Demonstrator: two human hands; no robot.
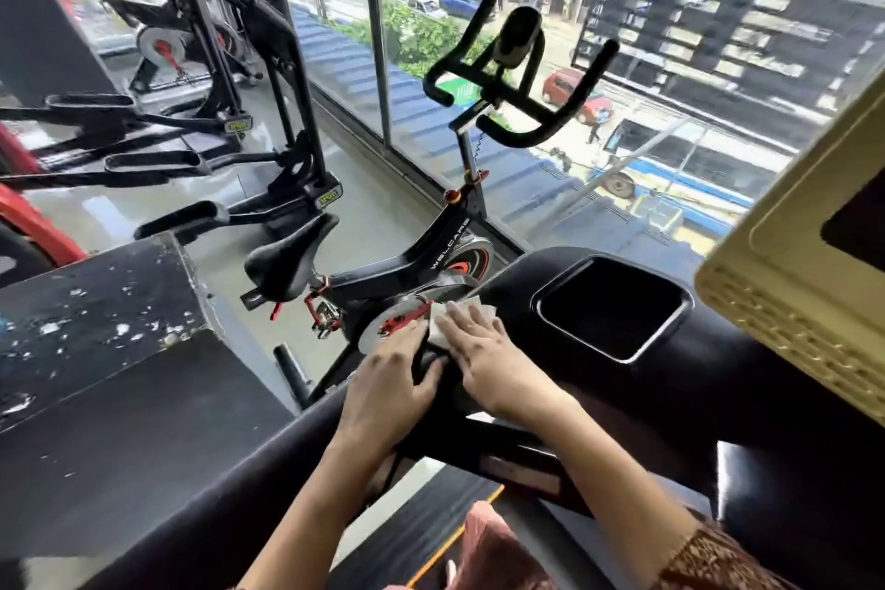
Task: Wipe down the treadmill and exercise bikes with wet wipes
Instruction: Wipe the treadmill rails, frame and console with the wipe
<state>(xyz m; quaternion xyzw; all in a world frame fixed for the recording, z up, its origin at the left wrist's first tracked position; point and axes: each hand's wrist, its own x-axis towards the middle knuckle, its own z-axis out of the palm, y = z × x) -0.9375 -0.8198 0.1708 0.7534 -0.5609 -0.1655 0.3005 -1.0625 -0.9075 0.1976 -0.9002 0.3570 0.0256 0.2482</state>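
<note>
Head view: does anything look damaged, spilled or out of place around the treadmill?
Only the black boxed ledge left of the black treadmill console: its paint is chipped, with white flecks scattered across the top. The white wet wipe lies flat under the right hand; nothing looks spilled.

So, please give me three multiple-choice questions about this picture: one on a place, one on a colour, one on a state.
1. Where is the wet wipe? A on the bike saddle; B on the treadmill console; C on the floor.
2. What colour is the wipe? A white; B blue; C yellow.
3. The fingers of the right hand are: A fisted; B pinching a bottle; C straight.
Answers: B, it lies on the console under the hand; A, it shows white against the black; C, they press flat on the wipe.
</note>
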